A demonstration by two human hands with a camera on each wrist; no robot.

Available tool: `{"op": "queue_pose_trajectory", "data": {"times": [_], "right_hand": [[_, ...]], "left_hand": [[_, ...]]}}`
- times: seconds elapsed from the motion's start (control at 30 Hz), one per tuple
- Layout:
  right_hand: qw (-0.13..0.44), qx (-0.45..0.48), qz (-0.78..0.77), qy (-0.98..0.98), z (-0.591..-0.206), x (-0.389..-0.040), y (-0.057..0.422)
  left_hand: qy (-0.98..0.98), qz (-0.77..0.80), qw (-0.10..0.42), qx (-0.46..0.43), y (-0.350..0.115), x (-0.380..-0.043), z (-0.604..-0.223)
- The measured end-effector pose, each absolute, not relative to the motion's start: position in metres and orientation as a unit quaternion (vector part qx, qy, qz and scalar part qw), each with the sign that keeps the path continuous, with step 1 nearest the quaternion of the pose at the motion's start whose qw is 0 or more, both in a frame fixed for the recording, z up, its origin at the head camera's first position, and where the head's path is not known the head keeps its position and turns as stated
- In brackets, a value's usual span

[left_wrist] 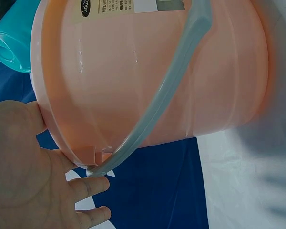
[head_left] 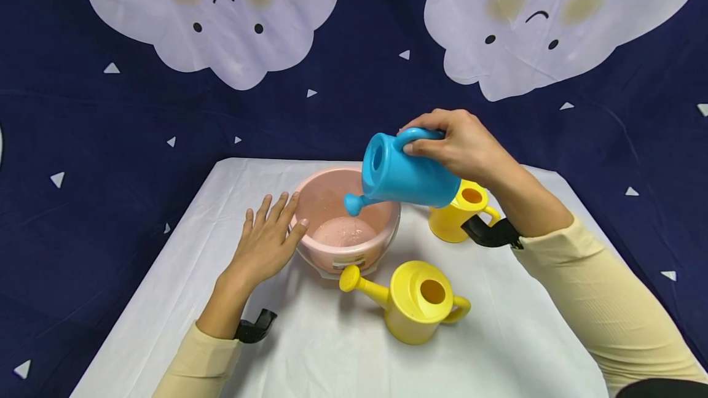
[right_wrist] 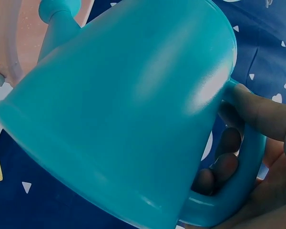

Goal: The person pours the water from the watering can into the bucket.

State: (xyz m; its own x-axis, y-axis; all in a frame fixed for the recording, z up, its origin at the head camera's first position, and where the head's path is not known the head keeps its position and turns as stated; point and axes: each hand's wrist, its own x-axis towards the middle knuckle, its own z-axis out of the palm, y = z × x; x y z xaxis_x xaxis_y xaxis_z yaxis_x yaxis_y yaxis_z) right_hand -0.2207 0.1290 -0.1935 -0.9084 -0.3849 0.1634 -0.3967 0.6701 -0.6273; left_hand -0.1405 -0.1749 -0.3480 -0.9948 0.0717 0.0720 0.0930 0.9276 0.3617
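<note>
A blue watering can [head_left: 412,171] hangs tilted above the pink bucket [head_left: 347,250], its spout pointing down over the opening. My right hand [head_left: 461,143] grips the can by its handle; in the right wrist view the fingers curl round the handle [right_wrist: 255,162]. Some clear liquid shows at the bottom of the bucket. At the bucket's left rim rests my left hand [head_left: 268,241], fingers spread and straight. The left wrist view shows that hand [left_wrist: 33,167] against the rim, beside the grey bail handle [left_wrist: 152,109].
One yellow watering can [head_left: 417,306] stands in front of the bucket, spout toward it. Another yellow watering can [head_left: 448,220] stands to the right, partly behind the blue can and right arm. A white cloth [head_left: 310,355] covers the table; a dark blue curtain [head_left: 365,109] hangs behind.
</note>
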Motion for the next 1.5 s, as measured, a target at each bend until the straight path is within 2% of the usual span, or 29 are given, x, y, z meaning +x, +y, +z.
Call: {"op": "queue_pose_trajectory", "data": {"times": [1.5], "right_hand": [[-0.050,0.234,0.298,-0.924,-0.177,-0.234,0.119]], "left_hand": [[-0.983,-0.179,0.026,-0.041,-0.174,-0.141,-0.348]]}}
